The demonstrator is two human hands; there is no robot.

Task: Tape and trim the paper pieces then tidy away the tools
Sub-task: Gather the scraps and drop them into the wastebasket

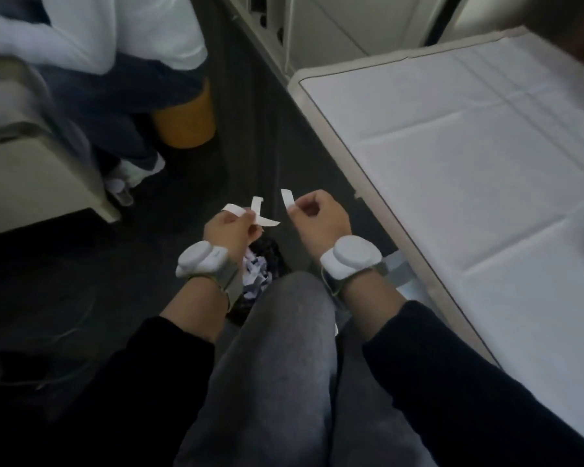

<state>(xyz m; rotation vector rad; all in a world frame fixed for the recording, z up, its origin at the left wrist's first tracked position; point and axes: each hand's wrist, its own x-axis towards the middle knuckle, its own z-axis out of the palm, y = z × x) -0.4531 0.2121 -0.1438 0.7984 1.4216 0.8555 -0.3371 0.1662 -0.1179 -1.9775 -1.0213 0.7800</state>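
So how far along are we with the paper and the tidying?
Trimming looks largely done: cut scraps lie in a heap. In hand: the left hand pinches crossed paper strips, the right hand pinches a single strip. Left: I see no tape or scissors, so tool tidying can't be judged.

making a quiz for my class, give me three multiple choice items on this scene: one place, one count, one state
1. Where is the white-covered table? A left of the hands; B right of the hands; C behind the person.
2. How many strips does the right hand hold? A one; B three; C none.
3. How is the left hand? A flat and open; B pinching crossed strips; C gripping scissors.
Answers: 1 B, it runs along the right of the view; 2 A, a single strip rises from its pinch; 3 B, its thumb and fingers close on the strips.
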